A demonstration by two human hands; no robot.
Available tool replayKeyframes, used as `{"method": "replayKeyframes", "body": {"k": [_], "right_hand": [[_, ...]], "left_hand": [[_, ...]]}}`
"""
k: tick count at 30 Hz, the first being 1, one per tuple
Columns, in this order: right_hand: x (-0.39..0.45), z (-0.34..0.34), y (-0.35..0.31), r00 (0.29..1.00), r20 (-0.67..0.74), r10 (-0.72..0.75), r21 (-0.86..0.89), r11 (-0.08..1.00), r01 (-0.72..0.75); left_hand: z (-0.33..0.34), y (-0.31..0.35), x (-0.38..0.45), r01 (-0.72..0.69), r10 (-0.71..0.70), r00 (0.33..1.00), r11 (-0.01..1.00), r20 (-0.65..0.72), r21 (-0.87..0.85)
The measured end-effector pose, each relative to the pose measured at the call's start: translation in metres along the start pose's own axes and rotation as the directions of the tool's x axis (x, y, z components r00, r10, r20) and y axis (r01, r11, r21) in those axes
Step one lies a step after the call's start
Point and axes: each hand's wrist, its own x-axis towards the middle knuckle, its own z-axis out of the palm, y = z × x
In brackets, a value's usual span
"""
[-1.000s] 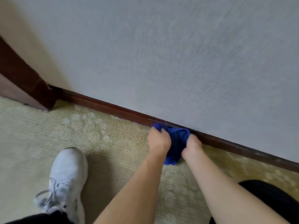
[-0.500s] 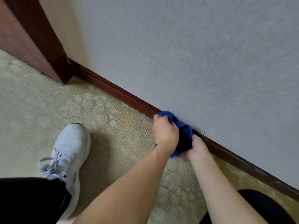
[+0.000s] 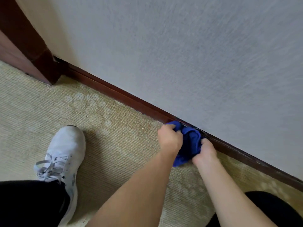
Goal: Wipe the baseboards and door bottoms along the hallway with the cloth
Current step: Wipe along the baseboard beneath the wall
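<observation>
- I see the wall (image 3: 188, 54) filling the far and right side, pale grey and textured.
- The carpet (image 3: 106, 128) covers the near side, beige and ribbed, with paler blotches near the baseboard.
- The baseboard (image 3: 118, 94), dark red-brown wood, runs on a slant from far left down to near right, where wall meets carpet.
- A door frame (image 3: 24, 38) of the same dark wood stands at the far left, its foot beside the baseboard's left end.
- My shoe (image 3: 64, 154), white and laced, is planted on the carpet at near left, well apart from the baseboard.
- The cloth (image 3: 191, 141), blue and bunched, is pressed against the baseboard right of centre, its lower edge on the carpet.
- My left hand (image 3: 169, 140) is clenched on the cloth's left side.
- My right hand (image 3: 205, 154) grips its right side, thumb on top, just beside the baseboard; the two hands sit close together with the cloth between them.
</observation>
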Motion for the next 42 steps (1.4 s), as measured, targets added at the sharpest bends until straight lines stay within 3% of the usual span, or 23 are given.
{"method": "replayKeyframes", "body": {"k": [2, 4, 6, 9, 11, 13, 16, 18, 20, 23, 25, 27, 29, 31, 33, 35, 37, 38, 40, 42], "right_hand": [[0.006, -0.011, -0.006, 1.000, 0.020, 0.010, 0.021, 1.000, -0.010], [0.000, -0.002, -0.004, 0.993, 0.114, 0.011, -0.013, 1.000, -0.010], [-0.017, 0.024, 0.006, 0.963, 0.268, 0.013, -0.064, 0.998, 0.005], [-0.044, 0.065, 0.025, 0.918, 0.395, 0.026, -0.087, 0.996, 0.010], [-0.053, 0.079, 0.030, 0.944, 0.328, 0.045, -0.034, 0.999, -0.035], [-0.045, 0.071, 0.033, 0.986, 0.160, 0.042, 0.019, 0.999, -0.046], [-0.022, 0.035, 0.029, 0.995, -0.096, -0.035, 0.164, 0.985, 0.051], [-0.016, 0.021, 0.020, 0.979, -0.190, -0.075, 0.177, 0.978, 0.109], [-0.017, 0.022, 0.018, 0.974, -0.194, -0.116, 0.111, 0.984, 0.139], [-0.036, 0.042, 0.025, 0.989, -0.043, -0.138, -0.048, 0.990, 0.136], [-0.041, 0.050, 0.024, 0.993, 0.022, -0.118, -0.096, 0.988, 0.119], [-0.038, 0.039, 0.009, 0.985, -0.048, -0.164, -0.051, 0.986, 0.162], [-0.022, 0.012, -0.005, 0.935, -0.263, -0.237, 0.010, 0.969, 0.249], [-0.014, -0.009, -0.019, 0.888, -0.386, -0.251, 0.071, 0.951, 0.300], [-0.006, -0.011, -0.033, 0.875, -0.389, -0.288, 0.077, 0.937, 0.342], [-0.007, 0.004, -0.032, 0.832, -0.404, -0.380, -0.027, 0.914, 0.405], [-0.020, 0.030, -0.010, 0.822, -0.338, -0.459, -0.251, 0.885, 0.391], [-0.028, 0.044, 0.005, 0.854, -0.233, -0.464, -0.338, 0.863, 0.377], [-0.038, 0.068, 0.030, 0.922, 0.067, -0.381, -0.361, 0.852, 0.378], [-0.039, 0.076, 0.037, 0.923, 0.219, -0.315, -0.318, 0.872, 0.373]], "left_hand": [[0.002, -0.001, 0.000, 0.046, -0.045, 0.999, 0.998, 0.016, -0.052], [-0.014, 0.002, 0.009, 0.030, -0.061, 0.985, 0.981, -0.158, -0.192], [-0.041, 0.002, 0.021, -0.031, -0.094, 0.917, 0.952, -0.388, -0.306], [-0.077, 0.004, 0.042, -0.095, -0.052, 0.854, 0.963, -0.518, -0.253], [-0.082, 0.006, 0.049, -0.084, -0.032, 0.869, 0.974, -0.494, -0.211], [-0.064, 0.004, 0.041, -0.043, -0.028, 0.913, 0.986, -0.407, -0.162], [-0.023, 0.007, 0.019, -0.010, 0.004, 0.998, 0.996, -0.069, -0.088], [-0.012, 0.015, 0.015, 0.017, -0.015, 0.994, 1.000, 0.104, -0.024], [-0.012, 0.013, 0.015, 0.023, -0.021, 0.999, 0.999, 0.041, -0.035], [-0.029, 0.010, 0.010, -0.004, -0.037, 0.958, 0.990, -0.283, -0.141], [-0.035, 0.010, 0.011, -0.025, -0.031, 0.934, 0.988, -0.355, -0.152], [-0.026, 0.016, 0.005, -0.039, 0.012, 0.969, 0.994, -0.245, -0.103], [0.000, 0.021, -0.008, -0.040, 0.040, 0.999, 0.999, 0.001, 0.009], [0.023, 0.030, -0.015, 0.036, -0.035, 0.973, 0.999, 0.228, 0.001], [0.029, 0.037, -0.005, 0.119, -0.090, 0.948, 0.990, 0.306, -0.078], [0.019, 0.032, 0.004, 0.133, -0.087, 0.960, 0.978, 0.265, -0.159], [-0.002, 0.011, 0.001, 0.196, -0.178, 0.980, 0.936, 0.087, -0.292], [-0.014, -0.002, -0.002, 0.236, -0.260, 0.965, 0.897, -0.015, -0.373], [-0.037, -0.022, -0.006, 0.294, -0.413, 0.899, 0.813, -0.143, -0.503], [-0.049, -0.031, -0.004, 0.312, -0.459, 0.877, 0.766, -0.138, -0.562]]}}
